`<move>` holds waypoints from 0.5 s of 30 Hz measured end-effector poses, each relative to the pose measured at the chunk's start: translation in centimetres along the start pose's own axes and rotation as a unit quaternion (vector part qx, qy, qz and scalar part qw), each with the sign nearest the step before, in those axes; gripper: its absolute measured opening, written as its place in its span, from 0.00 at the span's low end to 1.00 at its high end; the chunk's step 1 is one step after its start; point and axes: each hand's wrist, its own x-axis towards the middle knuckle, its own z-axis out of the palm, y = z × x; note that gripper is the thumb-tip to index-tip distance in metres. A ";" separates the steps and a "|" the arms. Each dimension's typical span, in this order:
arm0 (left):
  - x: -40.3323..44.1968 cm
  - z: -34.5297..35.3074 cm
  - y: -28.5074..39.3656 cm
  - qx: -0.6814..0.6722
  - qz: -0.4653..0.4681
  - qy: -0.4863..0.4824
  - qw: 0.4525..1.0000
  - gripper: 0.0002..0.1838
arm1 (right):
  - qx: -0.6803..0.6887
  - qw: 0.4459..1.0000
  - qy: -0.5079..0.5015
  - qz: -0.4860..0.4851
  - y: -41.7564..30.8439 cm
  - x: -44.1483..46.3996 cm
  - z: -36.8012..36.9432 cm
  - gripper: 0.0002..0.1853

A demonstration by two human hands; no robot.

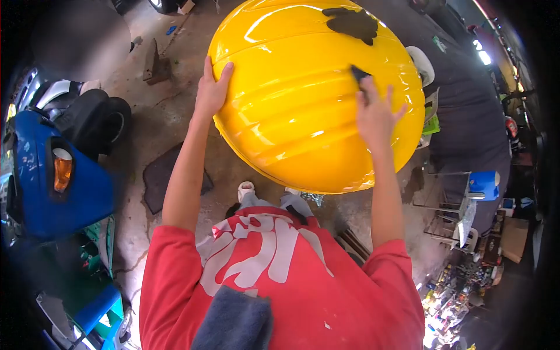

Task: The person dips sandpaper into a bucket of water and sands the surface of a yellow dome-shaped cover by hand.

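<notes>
Concrete floor [131, 198], grey-brown, w/ stains & damp-looking spots; a garage-like room, cluttered both sides. Dark flat mat [163, 178] on floor, L of the person's feet. On the L, a glossy blue vehicle panel [35, 175] w/ orange lamp [62, 170], & a black rubber tyre [114, 121] just beyond. On the R, a long, matte dark sheet [466, 116], soft folds; nearby a blue container [484, 185] on a thin-legged metal stand, a cardboard box [514, 239], & a heap of small mixed items [458, 297], too small to ID.

Yellow panel [291, 116] is front & centre, before the person's legs, above floor; support not visible. Hard-looking, v. shiny, domed w/ rounded outline, raised parallel ridges across, bright reflections. Ragged dark grey patch [353, 26] nr far edge; can't tell if cloth or bare spot.

L hand [214, 90] clamped on the panel's L rim, thumb over the face. R hand [376, 114] over the R half: thumb & fingertips together on a small dark piece [359, 76], other fingers spread apart.
</notes>
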 end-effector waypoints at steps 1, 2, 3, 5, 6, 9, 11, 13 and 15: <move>0.0 0.5 -0.3 0.013 -0.003 0.011 1.000 0.51 | -0.026 0.997 -0.006 0.069 0.8 0.2 0.3 0.25; 0.2 0.9 -0.6 0.027 -0.005 0.022 0.999 0.51 | -0.050 0.989 -0.011 0.139 0.7 0.5 0.0 0.25; 0.3 1.2 -0.9 0.010 0.015 0.022 1.000 0.51 | -0.051 0.997 0.002 0.061 -1.6 -0.6 0.6 0.25; 0.7 1.5 -1.2 0.016 0.023 0.034 0.999 0.51 | 0.041 0.998 -0.033 -0.038 -11.8 -3.7 -1.1 0.25; 0.7 1.7 -1.3 0.026 0.026 0.047 0.998 0.50 | 0.136 0.986 -0.077 -0.059 -15.2 -4.2 -2.4 0.25; 0.7 1.0 -1.2 0.019 0.039 0.047 0.998 0.47 | 0.170 0.981 -0.027 -0.095 -13.6 -4.9 -1.0 0.26; 0.1 0.3 -0.6 0.021 0.017 0.043 0.999 0.47 | -0.024 0.999 0.021 -0.038 -5.0 -2.1 0.6 0.27; -0.2 0.0 -0.1 0.006 0.003 0.038 0.999 0.46 | 0.091 0.982 -0.052 0.154 3.4 1.8 -0.6 0.28; -0.2 0.1 0.1 0.018 0.003 0.038 0.999 0.45 | 0.057 0.973 -0.054 0.215 7.2 3.9 1.0 0.28</move>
